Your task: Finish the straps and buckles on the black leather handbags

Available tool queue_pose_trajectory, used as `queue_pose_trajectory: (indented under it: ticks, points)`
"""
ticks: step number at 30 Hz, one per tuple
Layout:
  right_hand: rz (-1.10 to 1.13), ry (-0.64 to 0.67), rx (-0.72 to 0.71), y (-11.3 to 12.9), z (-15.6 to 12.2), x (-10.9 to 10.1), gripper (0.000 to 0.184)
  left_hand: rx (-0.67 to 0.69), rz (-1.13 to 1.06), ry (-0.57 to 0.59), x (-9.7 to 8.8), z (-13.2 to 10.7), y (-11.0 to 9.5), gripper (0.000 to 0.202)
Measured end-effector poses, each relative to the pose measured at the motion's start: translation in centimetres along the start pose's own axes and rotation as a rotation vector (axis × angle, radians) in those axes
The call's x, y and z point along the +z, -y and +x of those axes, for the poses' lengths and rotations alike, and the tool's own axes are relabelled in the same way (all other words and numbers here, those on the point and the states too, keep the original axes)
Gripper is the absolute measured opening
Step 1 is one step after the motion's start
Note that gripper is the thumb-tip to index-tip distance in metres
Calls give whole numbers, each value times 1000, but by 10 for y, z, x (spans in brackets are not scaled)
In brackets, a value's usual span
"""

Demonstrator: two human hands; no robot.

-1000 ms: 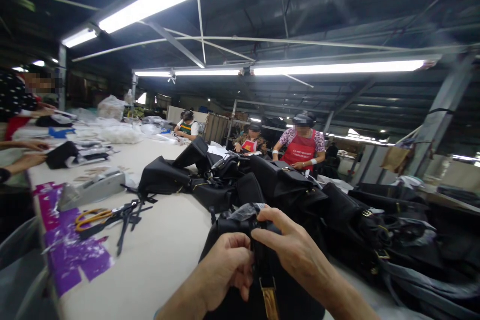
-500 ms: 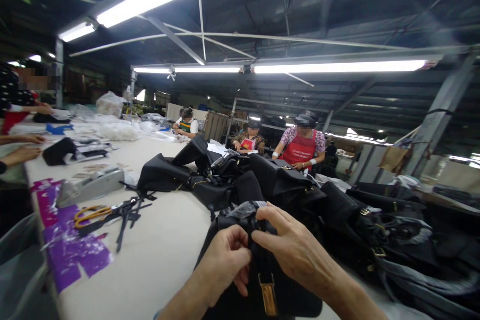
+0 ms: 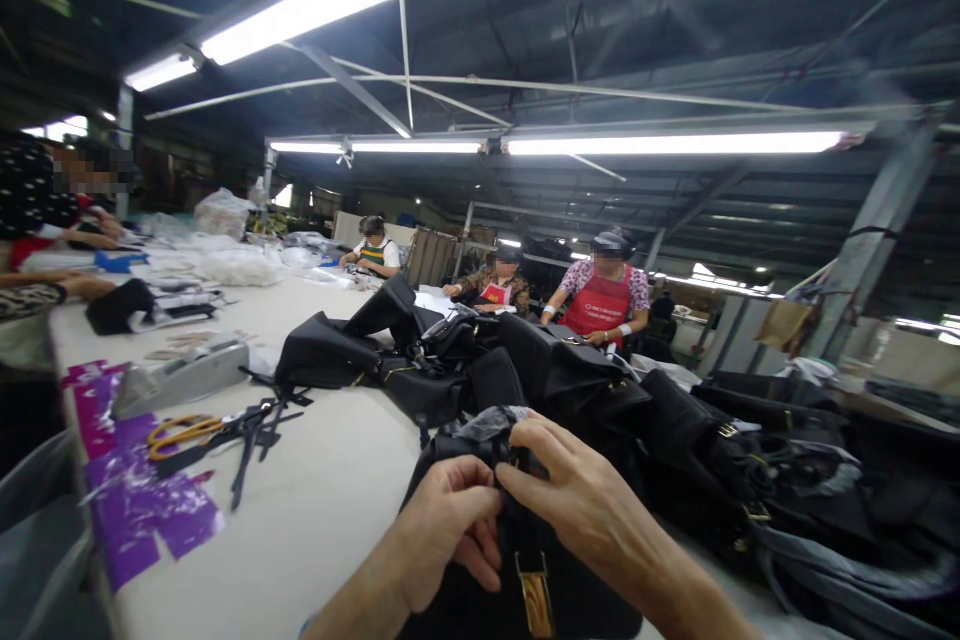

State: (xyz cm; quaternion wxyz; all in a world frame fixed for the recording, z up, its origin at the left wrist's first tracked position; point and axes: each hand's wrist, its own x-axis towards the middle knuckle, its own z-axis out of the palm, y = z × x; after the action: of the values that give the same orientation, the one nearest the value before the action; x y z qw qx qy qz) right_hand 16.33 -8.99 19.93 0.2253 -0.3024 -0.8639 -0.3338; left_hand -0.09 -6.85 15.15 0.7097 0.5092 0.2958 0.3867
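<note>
Left hand (image 3: 442, 525) and right hand (image 3: 574, 490) are both curled closed, gripping the top of a black handbag (image 3: 577, 600) (we think at a strap, fingers hide it). We see the bag held just above a white worktable (image 3: 300, 490), a brass plate (image 3: 536, 605) below the hands, plastic wrap (image 3: 491, 422) above, more black bags (image 3: 562, 370) just beyond.

Bright fluorescent tube (image 3: 667, 143) overhead, harsh glare along it, dim roof (image 3: 600, 20) above it, pale even light on the table (image 3: 300, 510) below it, black bag (image 3: 585, 605) nearly lost in shadow, curved wide-angle bending toward the edges
</note>
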Motion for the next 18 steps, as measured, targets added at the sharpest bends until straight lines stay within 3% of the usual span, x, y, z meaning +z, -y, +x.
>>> queue_pose_trajectory:
  ticks: [2,4,6,8,11,14,18]
  points:
    - [15,-17,20,2,-3,3,24,26,13,-12,0,1,2,31]
    - [111,-66,143,6,-10,6,25,52,16,-29,-1,2,3,33]
    - [292,-163,383,14,-17,9,28,60,7,-46,-2,4,4,34]
    - [564,-184,721,23,-22,12,32,55,2,-51,-4,5,5,35]
    - [1036,28,1125,36,-21,14,43,64,13,-17,-5,5,7,38]
    - [1302,100,1221,41,-13,15,51,96,52,-4,-5,4,9,40]
    - [1355,72,1270,35,-7,14,42,147,109,-33,-4,5,12,38]
